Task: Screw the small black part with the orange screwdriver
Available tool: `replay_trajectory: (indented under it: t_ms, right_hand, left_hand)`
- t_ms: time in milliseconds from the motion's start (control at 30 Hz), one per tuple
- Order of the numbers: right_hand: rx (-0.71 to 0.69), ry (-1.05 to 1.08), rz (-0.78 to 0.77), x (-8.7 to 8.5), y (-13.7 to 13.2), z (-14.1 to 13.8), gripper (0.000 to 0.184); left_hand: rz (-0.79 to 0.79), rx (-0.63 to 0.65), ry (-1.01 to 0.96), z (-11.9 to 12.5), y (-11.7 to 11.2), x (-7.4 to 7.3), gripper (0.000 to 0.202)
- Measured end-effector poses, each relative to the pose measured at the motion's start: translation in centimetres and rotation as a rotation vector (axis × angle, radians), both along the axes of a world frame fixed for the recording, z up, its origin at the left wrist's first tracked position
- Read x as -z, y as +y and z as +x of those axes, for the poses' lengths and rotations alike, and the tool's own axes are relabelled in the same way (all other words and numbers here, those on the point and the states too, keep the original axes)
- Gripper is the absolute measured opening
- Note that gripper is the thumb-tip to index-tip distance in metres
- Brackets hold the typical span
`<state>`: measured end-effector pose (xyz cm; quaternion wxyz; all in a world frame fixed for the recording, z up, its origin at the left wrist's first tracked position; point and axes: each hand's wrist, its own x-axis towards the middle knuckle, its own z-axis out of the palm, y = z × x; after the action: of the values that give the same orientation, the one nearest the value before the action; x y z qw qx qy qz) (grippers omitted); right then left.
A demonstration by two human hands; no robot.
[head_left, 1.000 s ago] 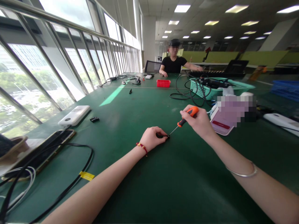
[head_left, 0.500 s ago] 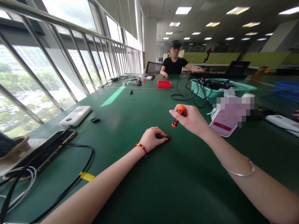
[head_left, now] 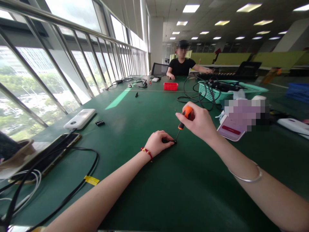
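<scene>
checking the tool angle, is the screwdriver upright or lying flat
Nearly upright, slightly tilted: the right hand holds the screwdriver handle up, tip down on the small black part.

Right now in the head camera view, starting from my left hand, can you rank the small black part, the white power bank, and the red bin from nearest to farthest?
1. Small black part: at the fingertips of the left hand, on the green table.
2. White power bank: off to the left, near the window railing.
3. Red bin: far ahead, near the seated person.
</scene>
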<state>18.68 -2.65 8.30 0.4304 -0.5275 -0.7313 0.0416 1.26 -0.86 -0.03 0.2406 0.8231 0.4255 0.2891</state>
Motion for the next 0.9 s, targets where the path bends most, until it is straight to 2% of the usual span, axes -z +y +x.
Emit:
replay_trajectory:
  t_ms: [67, 200, 400, 533, 667, 767, 833, 900]
  right_hand:
    - [0.03, 0.011, 0.019, 0.1, 0.1, 0.0, 0.03]
    - [0.018, 0.038, 0.015, 0.1, 0.1, 0.1, 0.018]
    - [-0.01, 0.027, -0.021, -0.1, -0.3, 0.0, 0.017]
    - [0.009, 0.05, -0.023, 0.1, -0.2, -0.1, 0.024]
    - [-0.044, 0.084, -0.058, 0.2, -0.3, -0.2, 0.015]
    - [-0.056, 0.09, -0.081, 0.1, -0.3, -0.2, 0.015]
    - [-0.062, 0.095, -0.089, 0.1, -0.2, -0.2, 0.017]
    - [-0.063, 0.103, -0.092, 0.1, -0.2, -0.2, 0.017]
  left_hand:
    - [0.001, 0.0, 0.003, 0.0, 0.0, 0.0, 0.01]
    - [0.001, -0.005, 0.012, 0.0, 0.0, 0.0, 0.011]
    - [0.009, -0.001, 0.02, 0.0, -0.1, -0.1, 0.011]
    - [0.01, -0.001, 0.012, -0.1, -0.1, 0.0, 0.012]
    - [0.022, 0.007, 0.056, -0.1, 0.0, 0.1, 0.013]
    - [0.093, -0.036, 0.131, -0.1, -0.9, -1.1, 0.02]
    - [0.218, -0.116, 0.136, -0.3, -2.3, -2.6, 0.025]
    - [0.32, -0.105, 0.091, -0.7, -4.2, -4.2, 0.02]
